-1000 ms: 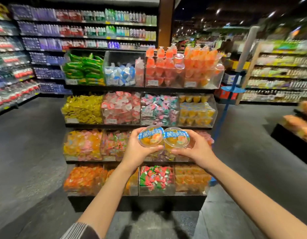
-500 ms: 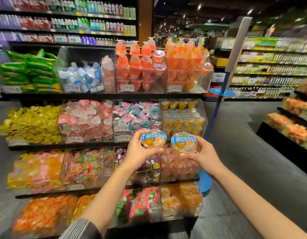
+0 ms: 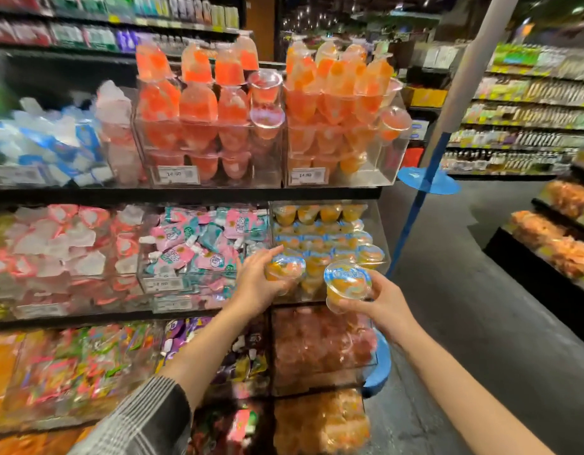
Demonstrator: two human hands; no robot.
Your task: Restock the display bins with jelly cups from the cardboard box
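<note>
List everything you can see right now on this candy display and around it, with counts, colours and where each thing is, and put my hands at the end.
Clear bin of yellow jelly cups: one, second shelf, right end.
Clear bins of tall orange-red jelly cups: two, top shelf, centre and right.
Bin of pink and teal pouches: one, second shelf, middle.
Bin of blue and white packets: one, top shelf, left.
White pole with blue round base: one, right of the display.
Yellow jelly cup with blue lid: one, in the right hand.
Yellow jelly cup: one, in the left hand, at the yellow bin's front.
Left hand: holds a cup.
Right hand: holds a cup.
</note>
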